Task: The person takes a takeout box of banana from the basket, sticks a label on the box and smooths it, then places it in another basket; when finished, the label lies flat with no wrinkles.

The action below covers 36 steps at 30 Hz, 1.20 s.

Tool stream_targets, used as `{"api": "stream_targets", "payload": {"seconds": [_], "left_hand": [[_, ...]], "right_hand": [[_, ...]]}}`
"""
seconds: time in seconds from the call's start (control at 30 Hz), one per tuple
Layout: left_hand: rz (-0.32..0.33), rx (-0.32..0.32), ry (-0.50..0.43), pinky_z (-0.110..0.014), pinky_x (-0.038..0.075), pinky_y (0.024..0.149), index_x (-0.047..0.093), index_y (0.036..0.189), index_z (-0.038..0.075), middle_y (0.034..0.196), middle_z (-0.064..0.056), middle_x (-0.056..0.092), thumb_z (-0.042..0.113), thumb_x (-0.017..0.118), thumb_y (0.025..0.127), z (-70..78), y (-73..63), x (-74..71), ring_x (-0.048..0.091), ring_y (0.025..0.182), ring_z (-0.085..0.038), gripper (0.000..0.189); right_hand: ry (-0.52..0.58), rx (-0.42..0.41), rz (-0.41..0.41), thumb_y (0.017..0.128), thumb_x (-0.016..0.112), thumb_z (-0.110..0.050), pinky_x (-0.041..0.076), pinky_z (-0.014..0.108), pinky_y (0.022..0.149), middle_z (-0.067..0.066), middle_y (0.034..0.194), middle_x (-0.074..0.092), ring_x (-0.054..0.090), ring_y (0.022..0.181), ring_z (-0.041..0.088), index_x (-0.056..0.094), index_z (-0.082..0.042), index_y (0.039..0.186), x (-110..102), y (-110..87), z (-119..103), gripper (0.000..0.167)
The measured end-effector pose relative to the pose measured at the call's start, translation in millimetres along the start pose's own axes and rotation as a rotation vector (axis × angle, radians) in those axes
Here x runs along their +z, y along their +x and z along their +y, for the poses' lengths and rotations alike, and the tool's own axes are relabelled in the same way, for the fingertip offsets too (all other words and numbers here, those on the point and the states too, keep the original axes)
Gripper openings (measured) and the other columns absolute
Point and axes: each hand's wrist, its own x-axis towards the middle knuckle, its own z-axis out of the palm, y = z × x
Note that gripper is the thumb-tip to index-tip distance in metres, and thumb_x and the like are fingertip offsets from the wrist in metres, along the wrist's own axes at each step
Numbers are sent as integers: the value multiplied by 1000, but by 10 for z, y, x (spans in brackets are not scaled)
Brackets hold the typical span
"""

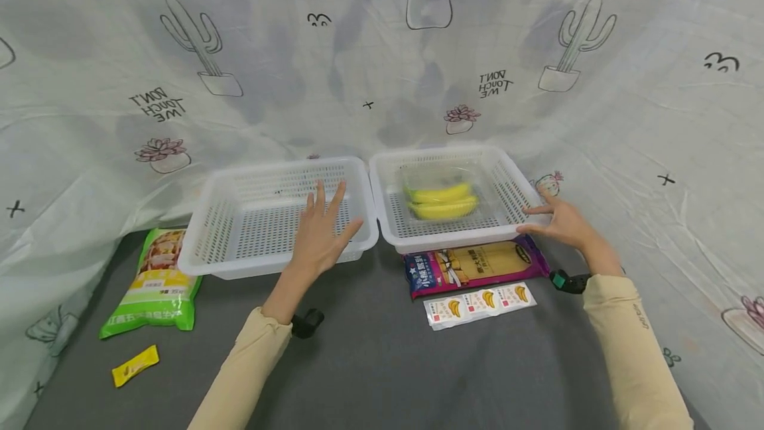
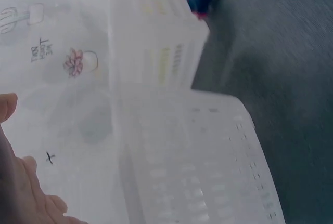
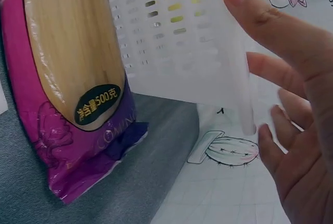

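if the right hand (image 1: 561, 217), fingers loose and apart at the right basket's (image 1: 442, 242) end farthest from the left basket (image 1: 239, 265), hoists just that corner, i reckon the bananas (image 1: 442, 204) could slide. left hand (image 1: 322, 231) is spread flat-ish over the left basket. right basket sits just right of it, long axis side to side, neither end really pointing.

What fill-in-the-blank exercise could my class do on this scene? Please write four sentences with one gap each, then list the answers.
1. The clear box in the right basket holds yellow ____.
2. The strip shows ____ stickers.
3. The bag beside the left basket has a ____ bottom end.
4. Nearest the right basket is the person's ____ hand.

Missing words: bananas; three; green; right.
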Motion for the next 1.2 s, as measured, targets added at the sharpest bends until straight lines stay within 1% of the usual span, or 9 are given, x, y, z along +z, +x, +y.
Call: {"api": "stream_targets", "payload": {"seconds": [0.13, 0.23, 0.3, 0.37, 0.47, 0.57, 0.8, 0.97, 1.2], "left_hand": [[-11, 3, -81, -67, 16, 108, 6, 155, 31, 160, -15, -3, 57, 42, 97, 96, 61, 37, 3, 143, -43, 74], [-21, -5, -153, -67, 16, 107, 5, 155, 33, 160, -11, -3, 57, 41, 97, 138, 90, 57, 2, 144, -39, 72], [-23, -9, -217, -66, 15, 108, 7, 155, 33, 160, -9, -2, 53, 42, 98, 158, 108, 80, 3, 145, -36, 69], [-20, -7, -290, -66, 14, 109, 10, 155, 30, 160, -9, 1, 47, 44, 100, 175, 121, 104, 5, 145, -35, 67], [-2, -8, -374, -61, 16, 111, 16, 155, 25, 159, -10, 10, 38, 47, 100, 201, 151, 142, 12, 145, -33, 64], [9, -24, -455, -54, 27, 110, 23, 154, 22, 157, -10, 20, 32, 52, 99, 235, 195, 165, 23, 142, -34, 63], [-44, -141, -728, -44, 37, 107, 34, 150, 26, 152, -5, 34, 27, 63, 94, 339, 281, 198, 36, 137, -29, 62], [-72, -216, -848, -43, 40, 104, 41, 147, 24, 148, -6, 42, 24, 70, 90, 426, 334, 234, 42, 133, -27, 65], [-95, -319, -1057, -41, 45, 100, 46, 143, 16, 145, -11, 44, 16, 71, 88, 522, 449, 325, 46, 130, -26, 60]], "right_hand": [[-24, -11, -17, 75, 80, -42, 45, 47, 82, 26, 151, 27, 41, 126, 47, 70, 6, 109, -22, 15, 18, 60], [-28, -34, 4, 74, 82, -40, 37, 30, 59, 26, 147, 33, 56, 93, 36, 73, 6, 101, -28, 14, 61, 54], [-4, -28, 14, 73, 84, -38, 30, 26, 50, 26, 144, 37, 48, 67, 23, 74, 6, 98, -30, 6, 107, 51], [22, -13, 17, 72, 85, -36, 27, 25, 47, 26, 142, 40, 33, 54, 15, 74, 6, 98, -27, -3, 153, 51], [59, 29, 11, 70, 86, -38, 27, 25, 46, 23, 141, 41, 23, 50, 10, 73, 6, 100, -32, -7, 196, 54], [55, 48, -5, 71, 85, -40, 27, 26, 47, 21, 141, 41, 23, 51, 11, 73, 6, 102, -54, 12, 202, 56], [100, 56, -61, 71, 84, -41, 31, 27, 57, 22, 141, 39, 28, 62, 15, 75, 3, 99, -138, 75, 218, 53], [139, 32, -42, 66, 87, -41, 29, 27, 50, 25, 135, 41, 24, 55, 12, 77, 0, 87, -144, 106, 236, 47], [81, 47, -51, 67, 87, -36, 27, 25, 47, 24, 135, 43, 21, 51, 11, 76, 2, 88, -142, 129, 252, 45]]}}
